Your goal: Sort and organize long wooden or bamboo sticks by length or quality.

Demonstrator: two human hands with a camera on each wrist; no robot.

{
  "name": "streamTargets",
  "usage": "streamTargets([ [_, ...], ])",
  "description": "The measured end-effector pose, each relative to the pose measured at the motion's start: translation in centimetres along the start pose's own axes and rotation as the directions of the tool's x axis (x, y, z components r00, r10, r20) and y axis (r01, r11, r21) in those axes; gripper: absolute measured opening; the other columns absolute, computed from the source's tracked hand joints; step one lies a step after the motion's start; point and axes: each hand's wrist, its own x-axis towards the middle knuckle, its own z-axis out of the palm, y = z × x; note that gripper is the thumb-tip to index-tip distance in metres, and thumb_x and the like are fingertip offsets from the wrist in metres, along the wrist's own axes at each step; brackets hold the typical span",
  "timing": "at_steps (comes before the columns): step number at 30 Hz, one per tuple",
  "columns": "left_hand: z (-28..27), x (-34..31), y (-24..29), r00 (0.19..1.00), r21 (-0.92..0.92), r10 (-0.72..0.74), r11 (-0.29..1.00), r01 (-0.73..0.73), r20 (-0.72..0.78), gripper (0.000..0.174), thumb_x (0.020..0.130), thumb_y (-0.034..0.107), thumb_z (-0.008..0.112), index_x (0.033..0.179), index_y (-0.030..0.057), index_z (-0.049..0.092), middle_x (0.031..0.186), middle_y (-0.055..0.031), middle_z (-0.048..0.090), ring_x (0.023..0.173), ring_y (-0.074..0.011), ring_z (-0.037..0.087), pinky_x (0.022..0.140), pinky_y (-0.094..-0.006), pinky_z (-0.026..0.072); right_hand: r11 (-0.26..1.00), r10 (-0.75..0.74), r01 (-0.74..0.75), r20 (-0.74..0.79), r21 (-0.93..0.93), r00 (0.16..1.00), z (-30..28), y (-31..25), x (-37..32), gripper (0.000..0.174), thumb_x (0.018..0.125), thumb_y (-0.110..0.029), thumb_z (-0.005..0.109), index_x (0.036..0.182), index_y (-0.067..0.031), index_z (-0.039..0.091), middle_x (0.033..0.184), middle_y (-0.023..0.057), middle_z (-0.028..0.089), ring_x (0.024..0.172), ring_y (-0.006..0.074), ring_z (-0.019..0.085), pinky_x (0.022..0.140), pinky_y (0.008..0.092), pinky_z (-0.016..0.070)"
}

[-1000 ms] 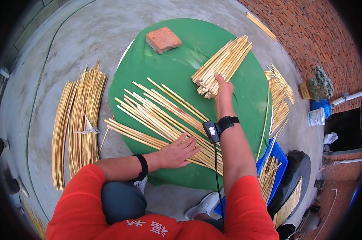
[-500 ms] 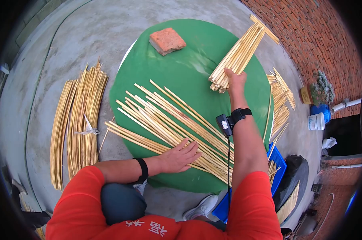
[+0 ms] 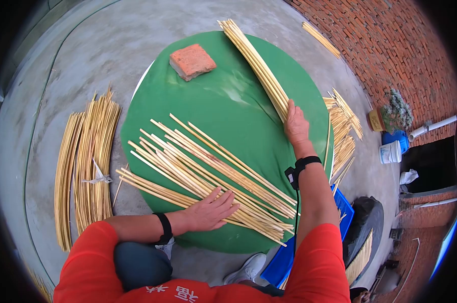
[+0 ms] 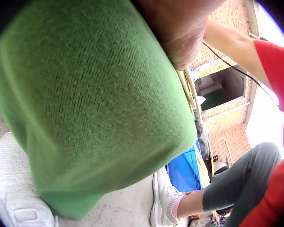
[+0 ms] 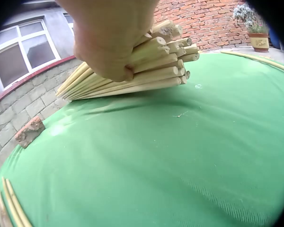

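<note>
Green cloth [image 3: 228, 113]; brick [image 3: 192, 62]; loose sticks [image 3: 190, 181], my left hand [image 3: 209, 210] atop, fingers straight; my right hand [image 3: 296, 124], fingers clamped round bundle [image 3: 260, 72].

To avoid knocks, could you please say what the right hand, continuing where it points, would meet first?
Apart from the long yellowish sticks it grips, the right hand seems free to cross the round green tablecloth to its far edge; depth is unclear.
</note>
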Motion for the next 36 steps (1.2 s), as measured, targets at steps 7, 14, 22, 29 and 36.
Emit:
streamTargets([
  [7, -0.1, -0.1, 0.0, 1.000, 0.008, -0.007, 1.000, 0.007, 0.029, 0.062, 0.085, 0.044, 0.053, 0.135, 0.0087, 0.042, 0.131, -0.0175, 0.045, 0.129, -0.0294, 0.038, 0.108, -0.0520, 0.0234, 0.992, 0.036, -0.032, 0.024, -0.123, 0.999, -1.7, 3.5, 3.5, 0.068, 0.082, -0.013, 0.059, 0.142, -0.0131, 0.028, 0.116, 0.0105, 0.050, 0.107, 0.0264, 0.052, 0.083, 0.0435, 0.0510],
  [14, -0.2, 0.1, 0.2, 1.000, -0.002, 0.003, 1.000, -0.003, 0.014, 0.063, 0.086, 0.043, 0.053, 0.136, 0.0070, 0.040, 0.131, -0.0186, 0.045, 0.129, -0.0304, 0.038, 0.109, -0.0520, 0.0227, 0.977, 0.179, -0.162, 0.123, -0.138, 0.976, 0.1, 4.4, -2.9, 0.094, 0.067, -0.019, 0.079, 0.144, -0.0208, 0.025, 0.143, 0.0159, 0.035, 0.131, 0.0334, 0.036, 0.100, 0.0604, 0.0312],
  [22, -0.1, 0.0, 0.6, 1.000, 0.013, -0.013, 1.000, 0.013, 0.010, 0.067, 0.084, 0.044, 0.056, 0.138, 0.0082, 0.039, 0.132, -0.0191, 0.046, 0.129, -0.0312, 0.039, 0.108, -0.0525, 0.0238, 0.854, 0.090, -0.293, 0.432, 0.431, 0.897, -9.7, 5.7, -10.7, 0.072, 0.073, -0.018, 0.076, 0.136, -0.0100, 0.042, 0.133, 0.0242, 0.043, 0.118, 0.0380, 0.048, 0.097, 0.0416, 0.0435],
  [29, 0.5, 0.0, 0.7, 0.999, -0.007, -0.016, 1.000, 0.015, -0.038, 0.069, 0.081, 0.042, 0.060, 0.137, 0.0068, 0.040, 0.135, -0.0207, 0.043, 0.130, -0.0333, 0.038, 0.109, -0.0525, 0.0225, 0.478, -0.016, -0.675, 0.774, 0.562, 0.633, -24.3, 10.0, -18.5, 0.053, 0.085, -0.017, 0.069, 0.132, -0.0026, 0.048, 0.117, 0.0132, 0.060, 0.107, 0.0215, 0.057, 0.093, 0.0338, 0.0463],
  [36, 0.2, 0.2, 1.2, 0.999, 0.049, -0.016, 0.999, 0.017, -0.031, 0.069, 0.078, 0.041, 0.062, 0.135, 0.0064, 0.042, 0.133, -0.0212, 0.044, 0.130, -0.0337, 0.037, 0.109, -0.0527, 0.0226, 0.627, -0.153, -0.506, 0.730, 0.593, 0.666, -22.5, 4.6, -30.2, 0.066, 0.077, -0.028, 0.073, 0.131, -0.0037, 0.046, 0.124, 0.0213, 0.054, 0.113, 0.0309, 0.055, 0.096, 0.0384, 0.0436],
])
